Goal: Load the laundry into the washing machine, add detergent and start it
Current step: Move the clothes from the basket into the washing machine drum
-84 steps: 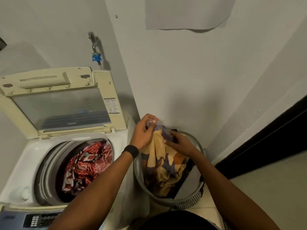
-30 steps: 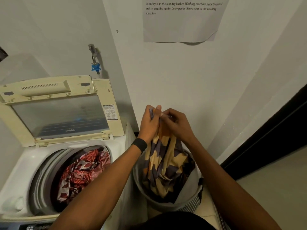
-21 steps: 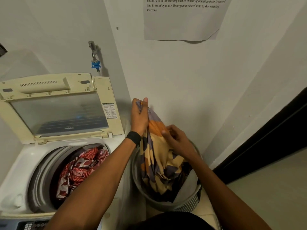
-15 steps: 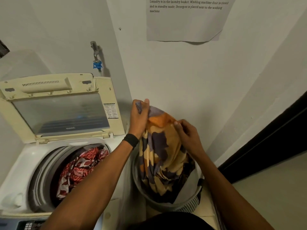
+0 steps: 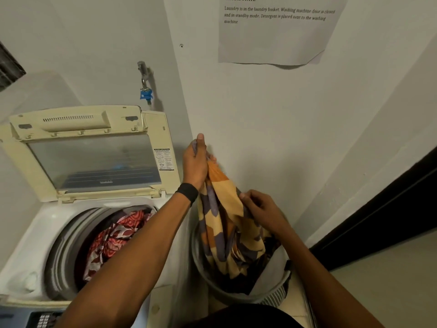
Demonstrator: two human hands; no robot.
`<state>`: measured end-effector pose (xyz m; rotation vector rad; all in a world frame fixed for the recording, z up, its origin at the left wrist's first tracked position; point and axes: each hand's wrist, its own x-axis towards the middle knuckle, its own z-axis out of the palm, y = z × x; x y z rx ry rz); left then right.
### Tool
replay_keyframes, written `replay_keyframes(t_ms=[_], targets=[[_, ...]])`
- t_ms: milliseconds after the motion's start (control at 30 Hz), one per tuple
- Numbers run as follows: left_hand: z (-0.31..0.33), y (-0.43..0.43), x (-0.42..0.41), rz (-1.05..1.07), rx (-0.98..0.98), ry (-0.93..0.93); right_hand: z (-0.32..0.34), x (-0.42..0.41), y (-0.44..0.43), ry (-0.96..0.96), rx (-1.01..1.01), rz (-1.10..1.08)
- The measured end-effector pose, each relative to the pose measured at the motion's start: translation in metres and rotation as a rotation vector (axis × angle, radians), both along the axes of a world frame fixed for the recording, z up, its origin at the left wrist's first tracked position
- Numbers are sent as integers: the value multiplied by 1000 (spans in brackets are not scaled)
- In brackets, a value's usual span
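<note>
Wall (image 5: 260, 114) tight behind basket rim (image 5: 206, 279); left hand (image 5: 196, 162), right hand (image 5: 262, 209) grip cloth (image 5: 227, 221).

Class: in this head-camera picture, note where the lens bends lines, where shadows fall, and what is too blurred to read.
Head view: the edges of the washer lid bow with the wide lens; the paper notice and tap cast soft shadows on the wall; the control panel at bottom left is blurred, unreadable.

The left hand (image 5: 195, 165) grips the top of a yellow, orange and purple cloth (image 5: 227, 223), lifting it from the grey laundry basket (image 5: 238, 295). The right hand (image 5: 261, 209) pinches its side. Red patterned laundry (image 5: 113, 237) lies in the open washing machine (image 5: 40, 235).
</note>
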<state>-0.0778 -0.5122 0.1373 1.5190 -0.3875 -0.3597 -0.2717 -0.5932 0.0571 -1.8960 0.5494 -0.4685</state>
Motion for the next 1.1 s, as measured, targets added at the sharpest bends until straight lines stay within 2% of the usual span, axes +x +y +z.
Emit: replay_keyframes(t_ms=[133,233,333,400,533,667,767,900,1000,1100], targets=[[-9,2,-9,-56,32,-106,20,-7,-10,-99,-2,-119],[-15,1,-27,-214,58,-164,60,8,-16,-232,-29,-94],[-14,-1,-45,-347,103,-223,81,31,-17,-197,-142,-20],[-14,-4,-49,-383,104,-227,82,39,-17,-194,-143,-30],[-6,-4,-37,-201,155,-271,69,34,-16,-181,-91,-40],[6,1,-10,-36,42,-209,25,8,-12,28,-38,53],[6,5,1,-11,17,-228,18,-7,-10,-32,78,-44],[-7,9,-20,-169,45,-243,59,1,-14,-222,50,-136],[-10,2,-44,-334,45,-222,80,28,-15,-194,-84,-50],[-8,-5,-52,-404,72,-146,82,40,-14,-148,-71,-50]])
